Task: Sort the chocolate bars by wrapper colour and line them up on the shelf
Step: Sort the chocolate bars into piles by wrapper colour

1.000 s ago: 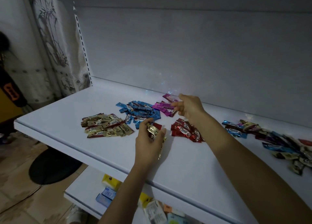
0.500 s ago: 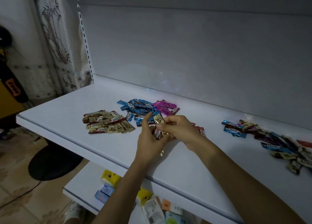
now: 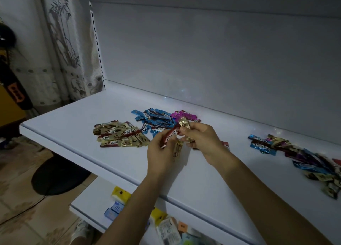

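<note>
Chocolate bars are mid-sort: our right grip (image 3: 201, 139) pinches a gold bar (image 3: 184, 124) by one end, while our left grip (image 3: 162, 152) curls round a red bar (image 3: 170, 136) with a second gold bar (image 3: 178, 149) tucked under it, all just above the shelf (image 3: 203, 185). We should part them cleanly: gold to the gold pile (image 3: 120, 134) at nine o'clock, red to the red pile (image 3: 225, 144) at three. The blue pile (image 3: 155, 119) sits at eleven, the pink pile (image 3: 186, 114) at twelve, an unsorted heap (image 3: 299, 156) farther out at three. The white shelf is dimly lit; a lower shelf (image 3: 88, 204) shows at six, a patterned curtain (image 3: 62, 41) at ten.
</note>
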